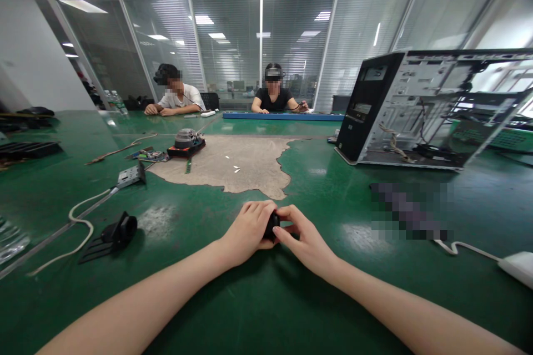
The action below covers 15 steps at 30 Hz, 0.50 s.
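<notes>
Both hands at centre, near side of the green desk (233,310), working one small black object (271,226). Left hand (249,233): grip closed round it from the left, fingers over the top, covering most of it. Right hand (303,237): grip pinching the right side, thumb at the near edge, index finger near the top. Object type can't be told, too dark and mostly hidden; whether it touches the desk, can't tell either. To handle it well, in this annotator's judgement: left hand best acts as the steady clamp, right fingertips do the fine work; light, even pressure, since a small smooth-looking piece could slip or spin. Opening the left fingers a little would free the view of the top. Low over the desk is a sensible height, any drop would be short. Forearms have bare surface around them; the black bracket-like part (119,231) and pale cable (89,222) lie well off to the left, open computer case (375,108) far right, so elbows have room. Worn tan patch (250,169) just beyond the hands; smoother green surface looks the better backing for small pieces.
</notes>
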Available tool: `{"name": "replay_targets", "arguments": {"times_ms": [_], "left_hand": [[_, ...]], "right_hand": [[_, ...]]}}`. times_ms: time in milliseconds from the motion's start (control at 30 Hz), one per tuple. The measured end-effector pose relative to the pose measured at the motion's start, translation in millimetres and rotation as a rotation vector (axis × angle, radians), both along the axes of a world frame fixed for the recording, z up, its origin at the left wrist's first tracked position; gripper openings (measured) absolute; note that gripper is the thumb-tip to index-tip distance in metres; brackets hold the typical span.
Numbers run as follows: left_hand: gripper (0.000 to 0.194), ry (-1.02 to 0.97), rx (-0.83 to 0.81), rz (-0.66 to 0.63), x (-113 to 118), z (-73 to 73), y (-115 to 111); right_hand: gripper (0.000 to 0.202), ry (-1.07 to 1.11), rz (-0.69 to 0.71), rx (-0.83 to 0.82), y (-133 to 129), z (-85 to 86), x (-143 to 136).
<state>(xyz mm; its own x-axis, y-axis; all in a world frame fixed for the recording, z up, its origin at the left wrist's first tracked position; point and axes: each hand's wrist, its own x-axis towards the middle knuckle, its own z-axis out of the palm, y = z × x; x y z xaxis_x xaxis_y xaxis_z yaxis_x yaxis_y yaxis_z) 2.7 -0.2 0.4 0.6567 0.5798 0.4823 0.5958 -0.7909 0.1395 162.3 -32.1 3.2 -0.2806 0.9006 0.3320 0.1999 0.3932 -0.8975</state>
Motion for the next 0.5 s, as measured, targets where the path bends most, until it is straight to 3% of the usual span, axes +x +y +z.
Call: {"name": "replay_targets", "arguments": {"times_ms": [333,500], "left_hand": [[0.060,-0.019,0.005,0.000,0.1,-2.0,1.7],[0.060,-0.005,-0.006,-0.001,-0.9,-0.8,0.9]], "right_hand": [[0.026,0.060,-0.009,-0.147,6.8,-6.3,0.4],[0.020,-0.008,0.019,-0.045,3.2,-2.2,0.7]]}}
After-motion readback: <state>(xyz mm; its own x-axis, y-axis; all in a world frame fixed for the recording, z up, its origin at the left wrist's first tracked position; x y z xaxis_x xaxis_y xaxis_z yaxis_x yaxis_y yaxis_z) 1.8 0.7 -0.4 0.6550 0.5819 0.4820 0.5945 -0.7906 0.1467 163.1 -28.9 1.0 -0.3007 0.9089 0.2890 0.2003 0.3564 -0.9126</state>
